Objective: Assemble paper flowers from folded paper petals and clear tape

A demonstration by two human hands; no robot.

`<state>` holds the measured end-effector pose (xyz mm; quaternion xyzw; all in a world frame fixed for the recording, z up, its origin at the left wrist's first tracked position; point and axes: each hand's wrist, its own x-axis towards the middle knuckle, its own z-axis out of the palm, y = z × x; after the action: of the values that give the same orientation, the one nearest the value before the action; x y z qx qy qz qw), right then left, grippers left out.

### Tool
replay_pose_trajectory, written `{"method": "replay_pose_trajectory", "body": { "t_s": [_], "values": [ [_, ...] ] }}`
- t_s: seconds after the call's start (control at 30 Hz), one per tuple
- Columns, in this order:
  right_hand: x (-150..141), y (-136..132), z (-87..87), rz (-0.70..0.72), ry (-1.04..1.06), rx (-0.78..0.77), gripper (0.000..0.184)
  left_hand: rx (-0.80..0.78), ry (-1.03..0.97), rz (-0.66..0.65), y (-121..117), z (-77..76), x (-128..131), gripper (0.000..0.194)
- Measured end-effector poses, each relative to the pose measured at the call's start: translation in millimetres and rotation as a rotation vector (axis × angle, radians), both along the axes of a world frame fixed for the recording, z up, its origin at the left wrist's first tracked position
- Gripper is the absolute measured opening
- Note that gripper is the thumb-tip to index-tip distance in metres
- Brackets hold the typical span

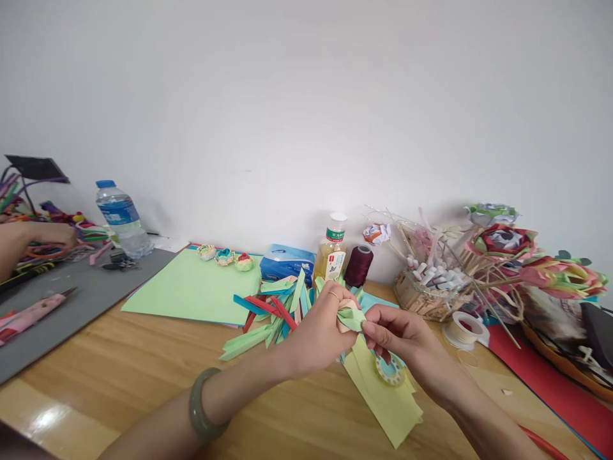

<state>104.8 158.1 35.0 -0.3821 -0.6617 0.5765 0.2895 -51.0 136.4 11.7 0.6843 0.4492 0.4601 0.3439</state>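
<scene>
My left hand [320, 338] is closed around a bundle of folded paper [352, 317], light green and peach. At the right end of that bundle, my right hand [412, 342] pinches the paper between thumb and fingers; the exact pinch point is partly hidden. Below the right hand, a small round spool [390, 370] with a dotted rim rests on yellow paper sheets [387, 409]. Behind my left hand lies a heap of folded paper strips [268, 319] in green, red, blue and peach.
Behind stand a tissue pack [287, 262], a juice bottle [334, 252] and a dark thread cone [359, 266]. To the right are a basket [426, 300], paper flowers [502, 243] and a tape roll [465, 329]. Green sheets [191, 287] lie left; another person's hand [52, 234] is at far left.
</scene>
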Motion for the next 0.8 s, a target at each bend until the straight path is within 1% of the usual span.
{"method": "replay_pose_trajectory", "body": {
  "t_s": [0.2, 0.47, 0.53, 0.6, 0.67, 0.7, 0.77, 0.8],
  "values": [
    [0, -1, -0.9, -0.005, 0.013, -0.010, 0.040, -0.066, -0.116, -0.042, -2, 2.0, 0, 0.024],
    [0, -2, -1.4, -0.004, -0.022, 0.026, 0.041, -0.052, -0.152, -0.078, -5, 7.2, 0, 0.025],
    [0, -3, 0.4, -0.030, -0.042, 0.043, 0.042, -0.060, -0.173, -0.107, -6, 10.4, 0, 0.027],
    [0, -2, 2.3, -0.067, -0.063, 0.072, 0.042, -0.126, -0.218, -0.164, -7, 13.8, -1, 0.030],
    [0, -1, 3.3, -0.077, -0.087, 0.115, 0.041, -0.195, -0.276, -0.212, -8, 16.3, -2, 0.026],
    [1, 0, 3.3, -0.070, -0.099, 0.140, 0.039, -0.206, -0.298, -0.216, -9, 17.0, -3, 0.022],
    [2, 0, 2.8, -0.071, -0.107, 0.190, 0.034, -0.175, -0.302, -0.192, -10, 17.3, -4, 0.015],
    [3, 0, 2.7, -0.097, -0.098, 0.219, 0.030, -0.152, -0.287, -0.177, -11, 17.1, -4, 0.014]
  ]
}}
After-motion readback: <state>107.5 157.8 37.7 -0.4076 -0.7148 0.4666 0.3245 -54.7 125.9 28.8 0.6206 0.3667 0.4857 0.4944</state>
